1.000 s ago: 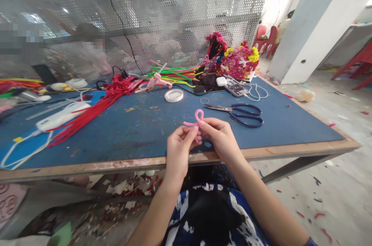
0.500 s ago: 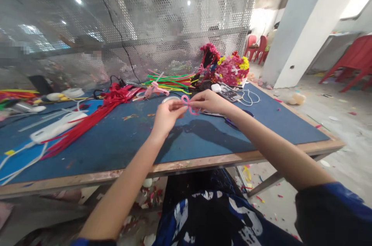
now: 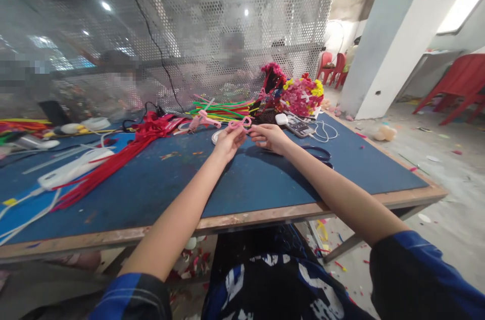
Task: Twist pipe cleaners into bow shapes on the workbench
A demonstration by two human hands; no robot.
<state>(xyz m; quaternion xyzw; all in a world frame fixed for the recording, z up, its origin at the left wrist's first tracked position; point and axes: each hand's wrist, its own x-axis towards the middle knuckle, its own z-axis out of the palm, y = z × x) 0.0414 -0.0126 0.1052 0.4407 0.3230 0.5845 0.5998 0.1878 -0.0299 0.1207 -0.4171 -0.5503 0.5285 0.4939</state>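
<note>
A pink pipe cleaner (image 3: 240, 122), bent into loops like a bow, is held up over the blue table. My left hand (image 3: 229, 141) pinches it from below on the left side. On the right, the fingers of my right hand (image 3: 270, 137) are closed on an end of the same pipe cleaner. Behind my hands lie a pink glue gun (image 3: 204, 119) and a bundle of green, yellow and pink pipe cleaners (image 3: 223, 108). A round white-rimmed item (image 3: 215, 137) sits partly hidden by my left hand.
Red pipe cleaners (image 3: 109, 163) stretch over a white power strip (image 3: 76, 166) at left. A phone (image 3: 301, 126) with a white cable, dark-handled scissors (image 3: 320, 154) and a pink-and-yellow flower bunch (image 3: 303, 95) are at right. A perforated metal screen (image 3: 212, 32) stands behind.
Both hands have turned, and the pink loops have swung from upright to lying sideways above my left fingers. My right hand has lowered slightly, leaving the scissor handles more exposed.
</note>
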